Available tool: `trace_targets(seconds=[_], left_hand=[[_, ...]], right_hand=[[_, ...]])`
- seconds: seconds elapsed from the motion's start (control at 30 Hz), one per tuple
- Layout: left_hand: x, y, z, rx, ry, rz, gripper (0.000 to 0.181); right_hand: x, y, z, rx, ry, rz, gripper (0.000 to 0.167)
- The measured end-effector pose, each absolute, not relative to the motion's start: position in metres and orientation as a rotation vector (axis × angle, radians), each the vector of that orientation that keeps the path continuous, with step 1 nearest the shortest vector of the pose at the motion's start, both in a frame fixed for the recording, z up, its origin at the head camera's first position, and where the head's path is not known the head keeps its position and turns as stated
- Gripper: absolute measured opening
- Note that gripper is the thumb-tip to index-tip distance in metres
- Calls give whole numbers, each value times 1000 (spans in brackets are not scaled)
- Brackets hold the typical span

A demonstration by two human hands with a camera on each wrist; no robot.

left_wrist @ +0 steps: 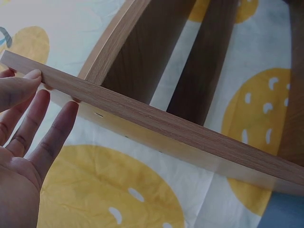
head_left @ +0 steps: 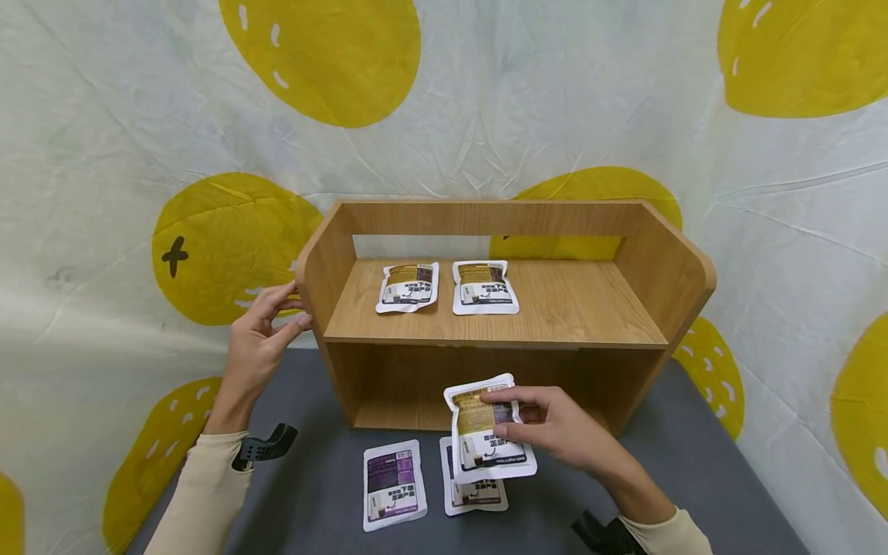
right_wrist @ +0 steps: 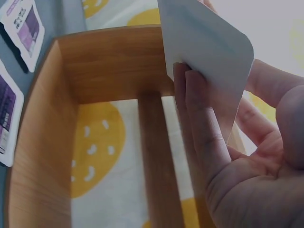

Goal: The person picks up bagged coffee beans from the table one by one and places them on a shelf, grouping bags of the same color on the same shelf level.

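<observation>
My right hand (head_left: 555, 424) pinches a white pouch (head_left: 479, 447) with a gold-and-brown label by its right edge. In the right wrist view the pouch's blank back (right_wrist: 204, 52) lies between the fingers and thumb. The held pouch hangs above another pouch (head_left: 479, 497) and partly hides it. My left hand (head_left: 260, 347) touches the left side panel (left_wrist: 133, 107) of a two-tier wooden shelf (head_left: 499, 341). Its thumb tip is against the panel edge, and the other fingers reach along the outer face without curling round it.
On the upper shelf lie two gold-labelled pouches, a left one (head_left: 408, 287) and a right one (head_left: 484, 287). A purple-labelled pouch (head_left: 394, 486) lies on the grey table (head_left: 305, 478) in front. Behind the shelf hangs a white cloth (head_left: 458, 154) with yellow shapes.
</observation>
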State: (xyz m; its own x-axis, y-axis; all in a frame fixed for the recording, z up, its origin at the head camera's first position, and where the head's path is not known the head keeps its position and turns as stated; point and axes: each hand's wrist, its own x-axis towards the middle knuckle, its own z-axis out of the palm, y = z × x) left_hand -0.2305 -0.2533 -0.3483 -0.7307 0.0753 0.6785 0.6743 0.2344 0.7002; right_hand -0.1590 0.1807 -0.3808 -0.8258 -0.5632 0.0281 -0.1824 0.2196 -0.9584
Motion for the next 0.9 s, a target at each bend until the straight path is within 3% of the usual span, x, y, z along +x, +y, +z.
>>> trace_targets(seconds=[0.9], left_hand=[[-233,-253,-350,-654,-2024,-1508,63]], right_hand=[[-166,207,-330,-821,2324,-1615,43]])
